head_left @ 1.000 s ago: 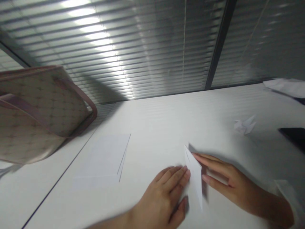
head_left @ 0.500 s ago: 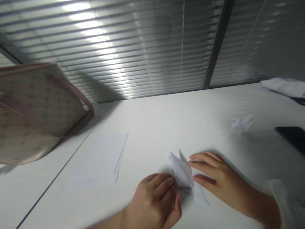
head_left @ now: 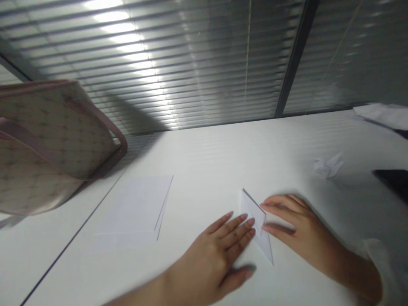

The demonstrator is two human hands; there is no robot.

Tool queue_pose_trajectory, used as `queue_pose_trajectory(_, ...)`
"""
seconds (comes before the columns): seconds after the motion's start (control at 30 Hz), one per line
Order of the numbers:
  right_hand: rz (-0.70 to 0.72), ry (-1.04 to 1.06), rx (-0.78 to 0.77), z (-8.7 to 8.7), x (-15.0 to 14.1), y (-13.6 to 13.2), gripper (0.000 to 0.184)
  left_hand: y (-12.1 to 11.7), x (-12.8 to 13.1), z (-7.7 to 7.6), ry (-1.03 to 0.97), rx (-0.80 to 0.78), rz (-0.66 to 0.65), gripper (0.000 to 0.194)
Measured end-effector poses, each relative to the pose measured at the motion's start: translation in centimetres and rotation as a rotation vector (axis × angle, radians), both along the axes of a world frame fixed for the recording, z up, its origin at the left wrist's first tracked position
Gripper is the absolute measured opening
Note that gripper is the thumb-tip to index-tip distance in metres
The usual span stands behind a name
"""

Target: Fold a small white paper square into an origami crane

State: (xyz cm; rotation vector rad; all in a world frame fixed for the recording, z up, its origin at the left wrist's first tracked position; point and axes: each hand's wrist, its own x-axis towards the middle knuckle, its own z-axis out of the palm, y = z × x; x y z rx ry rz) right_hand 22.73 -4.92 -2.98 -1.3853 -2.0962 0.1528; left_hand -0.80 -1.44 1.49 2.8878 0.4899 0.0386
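A small folded white paper (head_left: 264, 246) lies on the table, pressed flat into a pointed shape with one tip up and one tip toward me. My left hand (head_left: 219, 250) rests palm down with its fingers stretched out over the left side of the paper. At the paper's right corner is my right hand (head_left: 293, 223), its index finger and thumb touching the edge with a gap between them. The left fingers hide part of the folds.
Several white paper sheets (head_left: 137, 204) lie at the left. A folded paper figure (head_left: 328, 165) stands to the right, near a dark flat object (head_left: 392, 180). A patterned bag (head_left: 47, 153) stands at the far left. White crumpled material (head_left: 382, 114) lies at the back right.
The paper, which stood partly raised with flaps apart, now lies flat. My left hand has gone from curled fingers to spread flat on it. My right thumb has moved up slightly.
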Motion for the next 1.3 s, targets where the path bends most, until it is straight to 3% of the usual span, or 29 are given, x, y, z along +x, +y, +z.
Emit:
queue_pose_trajectory(0.17,-0.016,0.028,-0.07,-0.2,-0.1,0.2,0.026,1.4,-0.5,0.3,-0.01,-0.097,-0.022,0.049)
queue_pose_trajectory(0.33,0.01,0.104,-0.052,0.0,0.0,0.2,0.026,1.0,-0.6,0.0,-0.062,0.012,0.079,0.045)
queue_pose_trajectory(0.43,0.025,0.184,-0.059,0.1,0.1,0.4,0.016,0.7,-0.5,-0.1,-0.101,0.044,0.13,0.045)
queue_pose_trajectory(0.63,0.158,0.244,-0.144,0.3,0.1,0.9,0.016,1.2,-0.7,-0.2,-0.094,0.015,0.053,0.044)
queue_pose_trajectory(0.87,0.264,0.181,-0.156,0.8,0.5,1.1,0.027,1.5,-0.9,0.1,-0.105,-0.043,0.025,0.043)
queue_pose_trajectory(1.07,0.291,0.137,-0.127,0.6,0.8,1.3,0.024,1.6,-1.1,-0.2,-0.132,-0.122,0.075,0.047)
queue_pose_trajectory(1.2,0.328,0.039,-0.116,0.7,1.0,1.2,0.023,1.3,-0.6,-0.4,-0.144,-0.133,0.16,0.049)
queue_pose_trajectory(1.3,0.369,-0.065,-0.134,1.1,1.2,0.9,0.027,1.0,-0.2,-0.5,-0.113,-0.127,0.145,0.048)
